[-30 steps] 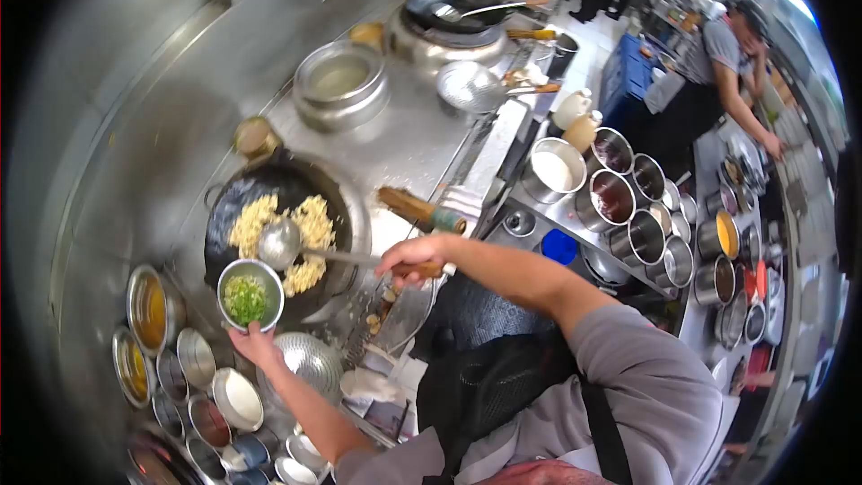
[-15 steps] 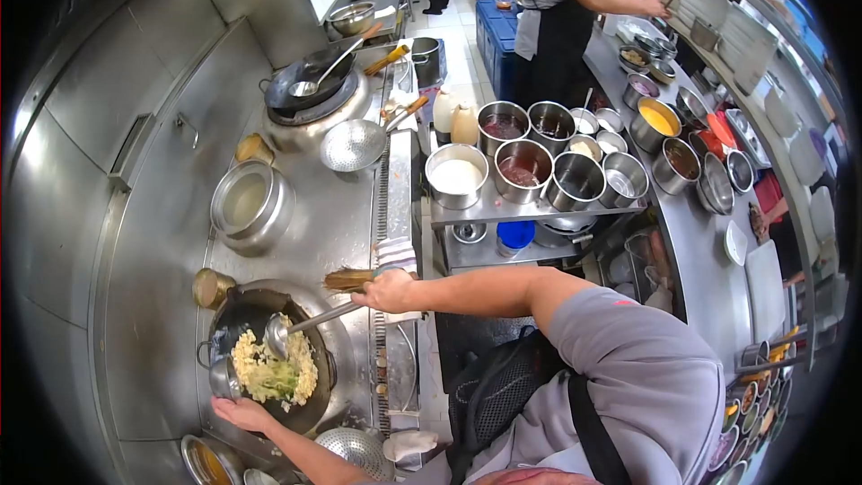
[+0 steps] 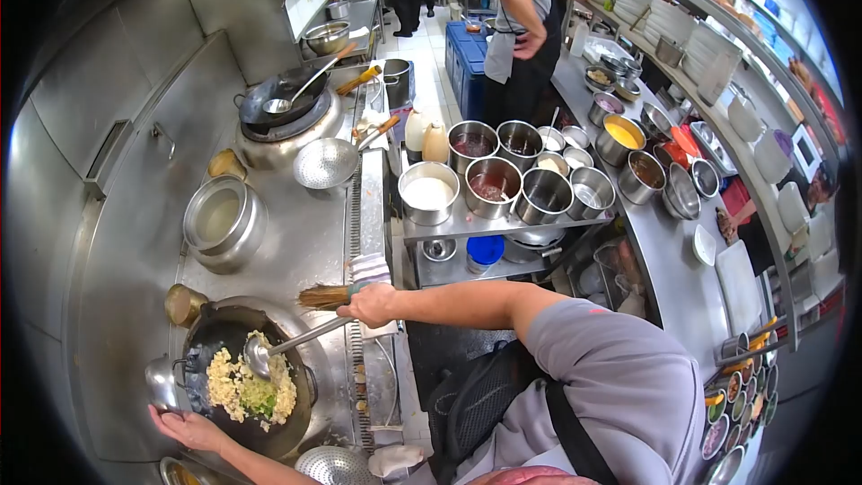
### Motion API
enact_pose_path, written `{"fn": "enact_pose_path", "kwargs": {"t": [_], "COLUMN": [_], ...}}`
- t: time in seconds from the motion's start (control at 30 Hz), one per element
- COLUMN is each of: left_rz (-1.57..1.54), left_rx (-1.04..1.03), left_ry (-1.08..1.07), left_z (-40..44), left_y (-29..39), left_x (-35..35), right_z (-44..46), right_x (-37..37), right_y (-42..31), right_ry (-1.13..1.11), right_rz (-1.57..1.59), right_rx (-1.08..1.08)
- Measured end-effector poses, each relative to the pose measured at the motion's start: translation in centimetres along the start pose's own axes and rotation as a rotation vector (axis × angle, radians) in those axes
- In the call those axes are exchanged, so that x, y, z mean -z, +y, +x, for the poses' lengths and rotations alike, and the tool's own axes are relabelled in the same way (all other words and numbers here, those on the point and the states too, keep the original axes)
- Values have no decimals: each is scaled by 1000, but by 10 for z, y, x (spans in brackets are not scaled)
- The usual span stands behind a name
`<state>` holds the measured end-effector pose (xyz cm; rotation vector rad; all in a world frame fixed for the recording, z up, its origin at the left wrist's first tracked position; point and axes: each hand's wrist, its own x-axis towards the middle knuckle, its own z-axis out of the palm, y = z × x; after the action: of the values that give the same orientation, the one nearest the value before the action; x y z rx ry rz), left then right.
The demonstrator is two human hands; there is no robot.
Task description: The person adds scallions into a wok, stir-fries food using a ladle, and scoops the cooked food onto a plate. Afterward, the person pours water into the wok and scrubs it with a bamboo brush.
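Observation:
A wok (image 3: 205,332) on the stove holds pale yellow crumbly food (image 3: 229,384) with chopped greens (image 3: 260,397) on top. My right hand (image 3: 370,304) is closed round the handle of a ladle (image 3: 259,355), whose bowl rests in the food at its upper edge. My left hand (image 3: 189,429) is at the wok's lower left, its fingers at the base of a tilted metal bowl (image 3: 163,383). That bowl is outside the wok rim; its inside is hidden. A bamboo brush (image 3: 323,297) lies beside my right hand.
Behind the wok stand a metal pot (image 3: 217,216) and a second wok (image 3: 278,94). A strainer (image 3: 325,163) lies near the stove edge. Several sauce pots, one with white contents (image 3: 427,193), stand on a shelf to the right. A co-worker (image 3: 525,27) stands beyond them.
The greens went from the metal bowl into the wok. My left hand moved the bowl left, off the wok. The camera view turned, and the co-worker's arm came down to the waist.

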<state>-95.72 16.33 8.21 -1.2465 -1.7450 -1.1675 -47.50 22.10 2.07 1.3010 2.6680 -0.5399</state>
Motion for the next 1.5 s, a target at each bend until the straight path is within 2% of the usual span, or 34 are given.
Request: {"fn": "enact_pose_path", "kwargs": {"t": [0.03,0.1,0.17,0.2,0.27,0.3,0.37,0.4,0.43,0.5,0.53,0.57,0.63,0.67,0.7,0.77,0.83,0.87,0.9,0.93,0.97,1.07,1.1,1.13,1.17,1.2,1.23,1.27,1.3,1.37,1.43,1.5], "left_rz": [0,107,26,27,76,77,-80,7,15,-120,-203,-205,-286,-489,-501,-902,-915,-927,-939,-1023,-1108,-1197,-1261,-1293,-1315,-1250,-1188,-1249,-1287,-1386,-1192,-1169], "left_rx": [6,-63,-139,-138,115,121,213,127,127,297,451,443,725,785,772,755,714,698,681,632,701,522,621,547,539,629,657,367,522,594,427,165], "left_ry": [-1,-167,-418,-421,-506,-513,-281,-274,-272,-180,-186,-180,-223,-192,-201,-145,-212,-258,-301,-318,-350,-612,-721,-785,-990,-1147,-1110,-1310,-1528,-1856,-2146,-2287], "left_z": [-15,-56,-108,-118,-126,-125,-109,-96,-94,-83,-73,-63,-44,-41,-39,-35,-24,-22,-24,-33,-31,-59,-79,-109,-131,-166,-224,-278,-300,-381,-440,-444], "left_y": [1,5,9,9,7,1,-14,-10,-15,-26,-11,5,43,50,59,79,123,144,161,168,220,332,372,409,450,488,520,535,579,633,686,748], "left_x": [-3,-13,-30,-26,-25,-27,-25,-13,-14,-21,-15,-9,3,1,-4,-14,-17,-26,-36,-60,-51,-48,-44,-43,-25,-16,-19,-34,14,57,95,154], "right_z": [0,2,1,0,2,2,3,5,8,16,20,24,26,22,15,-11,-50,-73,-88,-109,-141,-245,-281,-314,-345,-375,-403,-432,-461,-521,-575,-623], "right_x": [2,9,14,15,15,8,-5,-12,-18,-31,-36,-40,-34,-29,-19,9,37,49,48,44,49,39,29,8,-20,-53,-88,-121,-149,-175,-202,-229], "right_y": [-2,-7,-11,-13,-13,-13,-14,-15,-17,-18,-17,-15,-17,-19,-21,-16,-1,9,29,48,63,104,115,129,144,155,160,160,159,142,136,142], "right_ry": [-4,54,63,61,62,56,39,45,55,22,53,86,41,157,271,316,401,412,533,573,613,713,720,798,877,932,980,981,983,957,1041,1209], "right_rz": [-5,-21,-30,-47,-66,-31,-1,26,55,102,120,135,151,100,43,85,235,229,229,251,274,412,463,543,623,806,997,1121,1246,1527,1638,1686], "right_rx": [0,36,45,47,47,33,33,31,27,14,38,61,36,83,128,124,167,122,149,89,30,-233,-362,-424,-483,-574,-660,-710,-767,-854,-921,-933]}}
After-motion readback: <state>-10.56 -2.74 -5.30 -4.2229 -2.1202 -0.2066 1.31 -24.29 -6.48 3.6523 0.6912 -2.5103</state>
